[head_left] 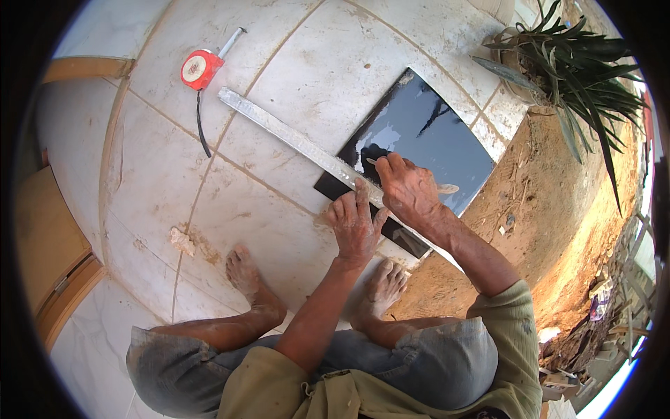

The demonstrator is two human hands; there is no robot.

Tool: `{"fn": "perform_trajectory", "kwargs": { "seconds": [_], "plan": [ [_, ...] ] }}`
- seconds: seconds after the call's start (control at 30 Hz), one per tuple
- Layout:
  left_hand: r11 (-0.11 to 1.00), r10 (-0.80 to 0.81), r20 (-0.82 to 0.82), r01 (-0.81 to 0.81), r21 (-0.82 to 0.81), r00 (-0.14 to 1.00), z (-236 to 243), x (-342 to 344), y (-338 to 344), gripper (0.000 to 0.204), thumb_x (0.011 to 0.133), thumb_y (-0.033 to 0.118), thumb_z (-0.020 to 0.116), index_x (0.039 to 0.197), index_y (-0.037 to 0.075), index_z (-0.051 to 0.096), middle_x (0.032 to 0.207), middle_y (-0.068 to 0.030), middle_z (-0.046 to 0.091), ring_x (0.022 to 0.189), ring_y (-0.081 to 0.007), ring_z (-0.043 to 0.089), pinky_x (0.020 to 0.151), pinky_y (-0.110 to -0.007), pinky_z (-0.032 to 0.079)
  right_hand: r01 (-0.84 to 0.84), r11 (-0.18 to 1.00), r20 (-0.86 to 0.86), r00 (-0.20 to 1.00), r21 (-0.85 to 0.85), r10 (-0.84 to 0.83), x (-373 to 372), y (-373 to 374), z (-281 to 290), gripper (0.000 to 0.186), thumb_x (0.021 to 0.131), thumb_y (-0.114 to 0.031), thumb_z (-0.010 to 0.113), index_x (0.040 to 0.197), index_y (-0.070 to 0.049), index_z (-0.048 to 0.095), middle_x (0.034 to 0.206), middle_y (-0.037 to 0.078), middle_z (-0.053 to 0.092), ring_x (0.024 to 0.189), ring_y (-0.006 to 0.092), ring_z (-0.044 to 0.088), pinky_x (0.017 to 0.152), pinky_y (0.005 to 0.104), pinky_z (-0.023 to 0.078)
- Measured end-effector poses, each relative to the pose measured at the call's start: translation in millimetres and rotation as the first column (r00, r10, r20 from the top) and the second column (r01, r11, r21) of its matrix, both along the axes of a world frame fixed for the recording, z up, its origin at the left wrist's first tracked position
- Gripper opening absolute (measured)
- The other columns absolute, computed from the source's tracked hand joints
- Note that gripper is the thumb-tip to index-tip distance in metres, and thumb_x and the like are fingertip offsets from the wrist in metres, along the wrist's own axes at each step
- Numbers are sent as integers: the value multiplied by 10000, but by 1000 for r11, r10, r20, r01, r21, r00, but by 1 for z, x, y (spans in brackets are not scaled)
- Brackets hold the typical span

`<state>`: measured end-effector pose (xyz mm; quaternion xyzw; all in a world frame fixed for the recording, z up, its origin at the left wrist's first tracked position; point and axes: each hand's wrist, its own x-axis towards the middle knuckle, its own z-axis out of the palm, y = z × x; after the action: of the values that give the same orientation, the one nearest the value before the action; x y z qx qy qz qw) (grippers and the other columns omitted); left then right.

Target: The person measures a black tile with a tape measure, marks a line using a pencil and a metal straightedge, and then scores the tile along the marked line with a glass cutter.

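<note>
A glossy black tile (436, 140) lies on the pale floor, with a long straight metal bar (293, 140) across it. A narrow dark strip of the tile (405, 239) shows on my side of the bar. My left hand (354, 227) presses on the bar with fingers stretched and spread. Just right of it, my right hand (406, 187) is closed around a thin, pencil-like tool (447, 188). One end of this tool sticks out past my fingers over the tile, the other behind my hand. Its exact kind is hidden by my grip.
A red tape measure (201, 68) with a black strap lies at the upper left, its blade partly out. A potted plant (558, 70) stands at the upper right. Bare sandy soil (537, 188) borders the tiled floor (279, 181). My bare feet (380, 290) are close to the bar.
</note>
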<state>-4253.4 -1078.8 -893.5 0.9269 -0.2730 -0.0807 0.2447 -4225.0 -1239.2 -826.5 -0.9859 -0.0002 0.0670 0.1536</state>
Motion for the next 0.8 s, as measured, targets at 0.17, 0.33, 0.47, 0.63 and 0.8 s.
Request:
{"fn": "perform_trajectory", "kwargs": {
  "seconds": [0.17,0.33,0.47,0.63,0.8],
  "plan": [
    [996,10,-51,-15,-88,999,4,3,0,557,770,291,789,1177,-7,555,1088,-179,509,1002,-363,479,899,-508,350,-96,995,-25,995,39,97,33,23,-23,177,735,-56,650,869,2,550,827,141,569,749,269,681,557,362,571],
    [993,26,-47,-31,-116,999,1,1,0,575,690,217,826,1151,-14,572,1087,-193,510,988,-362,476,883,-505,350,-114,993,-79,990,36,117,39,34,-30,177,718,-55,658,853,13,565,832,155,573,727,284,681,548,368,573],
    [996,-5,-45,2,-85,999,3,3,-1,511,688,147,803,1119,-20,586,1062,-213,508,976,-373,471,867,-503,350,-173,984,-65,983,-28,171,40,37,-30,179,698,-61,677,827,0,570,798,136,571,686,237,678,532,327,565],
    [997,-10,-73,5,-72,997,-3,-1,3,541,701,137,784,1170,-27,571,1071,-214,500,981,-377,468,874,-503,350,-274,961,-198,945,-46,260,30,32,-21,214,718,-73,669,869,-4,534,818,118,548,681,238,673,549,335,571],
    [999,-7,-97,2,-47,995,5,2,-2,737,768,231,785,1379,-40,474,1071,-172,495,1002,-355,468,884,-502,345,-200,980,-262,945,16,197,-43,-2,-8,205,741,-58,675,902,7,566,803,115,566,662,235,674,555,322,581]
  ]
}}
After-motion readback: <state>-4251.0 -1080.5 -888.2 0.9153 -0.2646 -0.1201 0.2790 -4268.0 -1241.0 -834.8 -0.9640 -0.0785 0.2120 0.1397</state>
